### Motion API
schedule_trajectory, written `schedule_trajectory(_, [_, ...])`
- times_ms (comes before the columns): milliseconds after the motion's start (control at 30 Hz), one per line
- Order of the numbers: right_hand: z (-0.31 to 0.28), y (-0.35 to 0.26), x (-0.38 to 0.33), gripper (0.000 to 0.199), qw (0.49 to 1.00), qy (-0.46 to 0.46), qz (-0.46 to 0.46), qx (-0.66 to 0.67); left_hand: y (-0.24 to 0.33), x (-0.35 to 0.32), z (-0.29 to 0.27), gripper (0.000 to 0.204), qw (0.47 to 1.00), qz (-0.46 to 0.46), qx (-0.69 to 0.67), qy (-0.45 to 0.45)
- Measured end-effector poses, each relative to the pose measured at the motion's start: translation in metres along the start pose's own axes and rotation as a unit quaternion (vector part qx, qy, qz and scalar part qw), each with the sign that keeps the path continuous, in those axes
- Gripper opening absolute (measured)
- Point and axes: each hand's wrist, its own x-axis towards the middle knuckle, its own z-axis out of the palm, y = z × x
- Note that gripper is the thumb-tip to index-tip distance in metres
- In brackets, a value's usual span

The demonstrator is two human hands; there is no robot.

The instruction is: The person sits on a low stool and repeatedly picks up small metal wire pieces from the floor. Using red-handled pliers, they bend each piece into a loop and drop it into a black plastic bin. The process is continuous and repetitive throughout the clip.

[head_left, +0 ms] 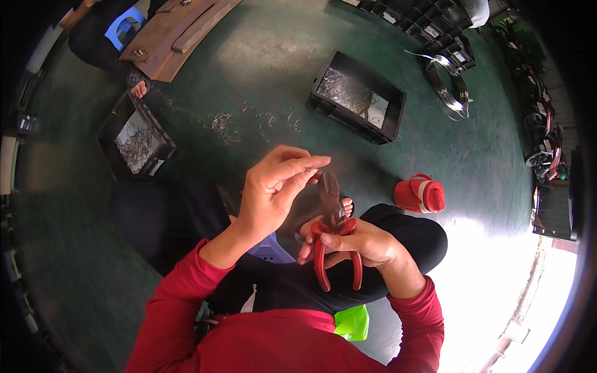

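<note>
My right hand (354, 244) is wrapped around red-handled pliers (329, 193), whose dark jaws point away from me. The handles are spread somewhat apart. Beside the jaw tips, my left hand (273, 189) pinches a small metal piece (315, 171) between thumb and fingertips. Most of that piece is hidden, and its exact shape is too small to tell. It appears to touch or nearly touch the pliers' jaws.
Bent wire pieces (221, 122) lie scattered on the green floor. Black crates, one at left (163, 133) and one ahead (393, 127), hold more. A wire coil (461, 99), a red jug (418, 194) and a wooden bench (163, 56) stand around. Another person's hand (139, 89) shows at left.
</note>
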Motion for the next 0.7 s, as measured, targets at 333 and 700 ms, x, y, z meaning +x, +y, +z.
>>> schedule_trajectory(333, [0.006,-0.011,-0.012,0.028,0.909,0.254,0.0,-0.332,0.006,0.015,-0.026,0.035,0.967,-0.23,-0.096,-0.044])
schedule_trajectory(700, [-0.002,-0.007,-0.008,0.022,0.698,0.418,-0.118,-0.569,0.011,0.002,-0.011,0.025,0.965,-0.24,-0.011,-0.106])
